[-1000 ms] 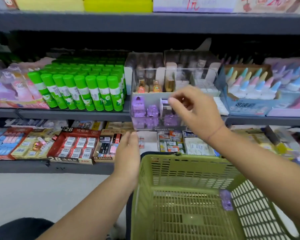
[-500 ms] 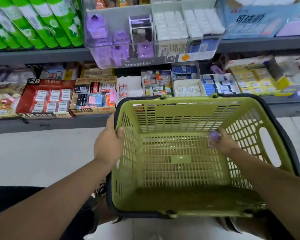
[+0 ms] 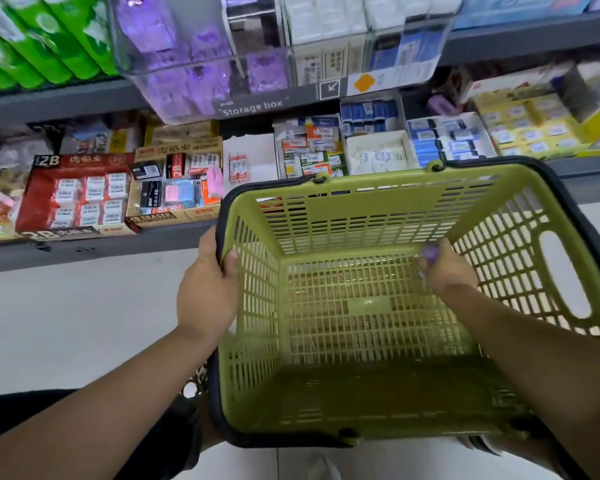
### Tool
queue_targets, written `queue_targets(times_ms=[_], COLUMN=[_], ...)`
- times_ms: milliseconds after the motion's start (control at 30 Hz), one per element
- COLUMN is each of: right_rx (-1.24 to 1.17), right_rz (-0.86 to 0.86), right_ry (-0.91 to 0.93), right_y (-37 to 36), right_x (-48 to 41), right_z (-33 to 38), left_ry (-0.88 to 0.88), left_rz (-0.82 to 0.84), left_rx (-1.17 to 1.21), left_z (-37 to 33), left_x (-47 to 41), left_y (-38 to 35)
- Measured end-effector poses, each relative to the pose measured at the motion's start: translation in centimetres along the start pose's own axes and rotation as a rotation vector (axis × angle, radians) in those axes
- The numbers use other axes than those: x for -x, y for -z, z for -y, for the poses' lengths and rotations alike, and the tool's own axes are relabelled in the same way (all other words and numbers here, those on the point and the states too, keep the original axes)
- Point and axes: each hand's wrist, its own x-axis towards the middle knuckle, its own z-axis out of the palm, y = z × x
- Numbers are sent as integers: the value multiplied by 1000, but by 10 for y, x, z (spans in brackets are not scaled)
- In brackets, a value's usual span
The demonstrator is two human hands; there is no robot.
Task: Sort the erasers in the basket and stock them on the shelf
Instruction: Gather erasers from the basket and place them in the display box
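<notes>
Gripping the basket (image 3: 378,181) rim, left hand (image 3: 207,292) curls over it; right hand (image 3: 445,270) pinches purple eraser (image 3: 429,252) inside

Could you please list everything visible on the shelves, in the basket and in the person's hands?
green plastic mesh basket: one, olive green, dark rim, before the lower shelf.
small purple eraser: one, purple, inside the basket, in the right hand's fingers.
clear plastic storage box: one, clear, upper shelf, holding purple packs.
green glue sticks: several, green and white, upper shelf, left.
red cardboard 2B eraser box: one, red, lower shelf, left.
tan cardboard 4B eraser box: one, tan, right of the red box.
blue-and-white eraser packs: several, blue and white, lower shelf behind the basket.
left hand: one, grips the basket's left rim.
right hand: one, inside the basket, pinches the purple eraser.
</notes>
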Motion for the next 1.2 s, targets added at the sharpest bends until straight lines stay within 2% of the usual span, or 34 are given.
queue_targets(times_ms=[133,200,233,300,367,400,533,600,667,733,900,1033,1100,1200], right_rx=[-121,-119,-136,-268,-451,-524,-625,-606,-587,-612,-795,-984,-977,-918], right_rz=[179,264,326,476,553,555,486,382,261,226,434,608,618,578], right_ry=[117,239,298,410,514,564,770,844,894,900,872,917,990,1093], right_y=[11,23,30,49,74,88,151,177,197,213,239,258,266,273], right_x=[20,39,51,79,110,126,177,194,205,213,216,212,208,199], right_z=[19,41,54,86,116,129,167,181,193,203,218,227,232,240], left_ry=[32,38,19,-89,-167,-125,286,328,283,254,307,350,388,459], left_rz=[27,-18,-63,-102,-5,88,486,546,524,481,437,185,110,84], left_rx=[-11,-157,-246,-259,-118,0,723,974,1114,1196,1308,1356,1360,1317], left_z=[-4,-11,-18,-43,-70,-84,-132,-145,-158,-168,-177,-173,-168,-160], left_x=[0,2,4,9,13,16,28,26,20,15,-1,-19,-25,-29], left_y=[1,4,6,11,18,21,50,65,80,92,124,150,157,156])
